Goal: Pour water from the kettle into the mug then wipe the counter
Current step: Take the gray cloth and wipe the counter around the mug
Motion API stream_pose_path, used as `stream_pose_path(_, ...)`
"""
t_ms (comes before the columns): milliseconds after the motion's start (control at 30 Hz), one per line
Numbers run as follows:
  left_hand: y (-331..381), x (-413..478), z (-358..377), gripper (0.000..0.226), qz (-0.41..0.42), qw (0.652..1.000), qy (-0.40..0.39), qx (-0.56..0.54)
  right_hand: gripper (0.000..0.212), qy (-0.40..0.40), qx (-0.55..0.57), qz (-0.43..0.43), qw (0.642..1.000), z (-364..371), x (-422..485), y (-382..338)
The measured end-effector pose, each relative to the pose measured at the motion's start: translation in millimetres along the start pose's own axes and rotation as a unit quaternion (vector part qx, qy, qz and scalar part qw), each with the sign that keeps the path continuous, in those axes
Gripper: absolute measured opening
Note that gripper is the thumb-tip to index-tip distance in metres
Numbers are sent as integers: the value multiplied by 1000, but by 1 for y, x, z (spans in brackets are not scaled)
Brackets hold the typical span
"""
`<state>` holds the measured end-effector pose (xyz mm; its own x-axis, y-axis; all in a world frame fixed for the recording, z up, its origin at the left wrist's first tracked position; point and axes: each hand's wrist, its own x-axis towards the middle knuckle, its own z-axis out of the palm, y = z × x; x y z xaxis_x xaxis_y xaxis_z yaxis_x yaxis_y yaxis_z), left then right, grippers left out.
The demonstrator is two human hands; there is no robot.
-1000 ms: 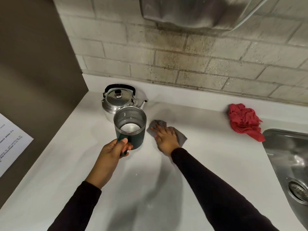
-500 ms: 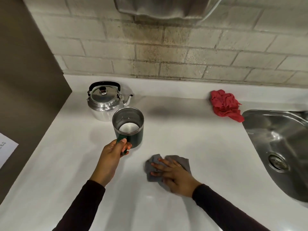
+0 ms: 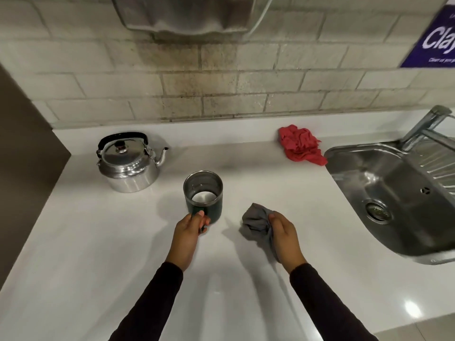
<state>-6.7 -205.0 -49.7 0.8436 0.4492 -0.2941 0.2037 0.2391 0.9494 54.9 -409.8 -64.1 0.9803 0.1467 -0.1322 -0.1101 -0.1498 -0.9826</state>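
Note:
A dark green mug (image 3: 203,196) with a steel inside stands upright near the middle of the white counter (image 3: 98,242). My left hand (image 3: 188,236) grips its handle on the near side. A shiny steel kettle (image 3: 128,166) with a black handle sits at the back left, lid on, spout pointing right, apart from the mug. My right hand (image 3: 283,236) holds a bunched grey cloth (image 3: 257,222) to the right of the mug, the cloth gathered up in the fingers.
A crumpled red cloth (image 3: 301,145) lies at the back by the tiled wall. A steel sink (image 3: 394,195) with a tap (image 3: 423,126) fills the right side. A dark panel (image 3: 22,168) borders the counter on the left.
My right hand drew the grey cloth back from beside the kettle toward me, then bunched it up from flat. My left hand stayed on the mug. The view swung right.

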Motion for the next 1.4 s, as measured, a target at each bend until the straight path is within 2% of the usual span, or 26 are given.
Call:
stream_pose_path(167,-5,15,5,36,-10,1000,-3,0,33,24,13,1,1000,0,-21,5)
stream_pose_path(267,-6,22,6,37,-13,1000,-2,-5,31,14,12,2,1000,1,-29,8)
stream_pose_path(400,-10,26,7,37,-13,1000,-8,-16,39,13,12,5,1000,4,-31,8)
stream_pose_path(467,-11,27,7,37,-13,1000,-12,-17,35,22,15,8,1000,5,-32,7)
stream_pose_path(600,-9,27,3,34,-7,999,-18,26,32,26,14,5,1000,7,-32,4)
stream_pose_path(700,-9,22,-2,18,33,994,34,97,32,33,13,0,999,6,-33,2)
stream_pose_path(767,-10,12,-5,15,53,988,106,104,33,39,10,-1,999,5,-34,1)
stream_pose_path(833,-15,-1,-6,14,47,984,143,92,36,39,3,-2,999,1,-34,0)
stream_pose_path(1100,-38,-40,20,36,46,993,44,96,32,32,-39,5,999,-35,-19,4)
stream_pose_path(1267,-34,-35,63,38,47,993,36,103,34,30,-61,-12,998,-80,28,-15)
stream_pose_path(1400,-30,-26,95,35,50,994,49,89,32,46,-104,-59,992,-116,91,-41)
